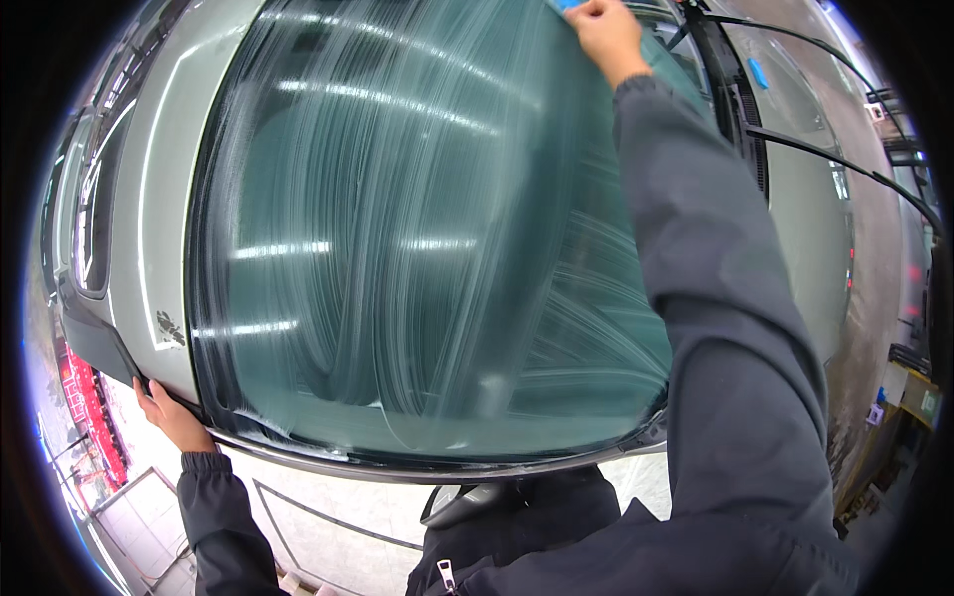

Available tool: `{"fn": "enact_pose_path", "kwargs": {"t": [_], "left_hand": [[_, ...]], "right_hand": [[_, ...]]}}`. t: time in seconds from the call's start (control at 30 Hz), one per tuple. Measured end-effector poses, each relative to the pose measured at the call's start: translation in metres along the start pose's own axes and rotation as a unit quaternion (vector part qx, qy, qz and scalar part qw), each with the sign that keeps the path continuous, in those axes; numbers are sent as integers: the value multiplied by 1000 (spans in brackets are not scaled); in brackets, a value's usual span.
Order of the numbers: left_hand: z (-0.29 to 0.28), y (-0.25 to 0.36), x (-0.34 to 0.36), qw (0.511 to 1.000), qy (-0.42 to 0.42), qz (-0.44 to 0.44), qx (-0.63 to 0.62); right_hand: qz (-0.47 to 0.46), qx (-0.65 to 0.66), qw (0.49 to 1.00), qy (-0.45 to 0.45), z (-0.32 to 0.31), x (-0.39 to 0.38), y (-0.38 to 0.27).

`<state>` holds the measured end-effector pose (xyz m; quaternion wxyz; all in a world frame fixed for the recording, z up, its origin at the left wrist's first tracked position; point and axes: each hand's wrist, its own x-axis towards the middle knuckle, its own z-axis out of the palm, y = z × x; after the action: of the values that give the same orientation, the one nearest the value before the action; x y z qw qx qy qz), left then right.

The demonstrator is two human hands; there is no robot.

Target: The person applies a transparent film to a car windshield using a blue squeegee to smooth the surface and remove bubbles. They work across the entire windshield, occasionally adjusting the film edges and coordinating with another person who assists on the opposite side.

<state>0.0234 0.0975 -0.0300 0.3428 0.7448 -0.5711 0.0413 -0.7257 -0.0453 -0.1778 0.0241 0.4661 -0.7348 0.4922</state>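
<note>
A car windshield fills the middle, its glass covered with whitish streaks and smears in long curved bands. At the far edge, my right hand is closed on a small blue pad pressed to the glass; the picture's top edge cuts the pad off, so its full shape is hidden. My right arm stretches over the right part of the glass. On the left, my left hand rests with fingers stretched out against the dark trim at the side edge of the car's roof, holding nothing I can see.
Wiper arms stand raised off the glass on the right, over the light hood. Another blue piece lies on the hood. Below is a side mirror close to my body. Boxes stand at the far right.
</note>
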Motion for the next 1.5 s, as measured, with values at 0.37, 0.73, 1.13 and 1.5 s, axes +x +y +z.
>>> {"fn": "enact_pose_path", "kwargs": {"t": [0.37, 0.73, 1.13, 1.5], "left_hand": [[8, -14, 9, 997, 19, 55, 42], [1, -10, 7, 999, 2, 24, 31], [-8, 4, 2, 999, -18, -24, -22], [-3, -8, 18, 997, -26, 71, 22]], "right_hand": [[-100, 188, 959, -184, -205, -480, -218], [-39, 116, 991, -47, -112, -213, -27], [11, -7, 1000, -25, -33, 9, 101], [-7, 81, 984, -157, -218, -433, -106]]}}
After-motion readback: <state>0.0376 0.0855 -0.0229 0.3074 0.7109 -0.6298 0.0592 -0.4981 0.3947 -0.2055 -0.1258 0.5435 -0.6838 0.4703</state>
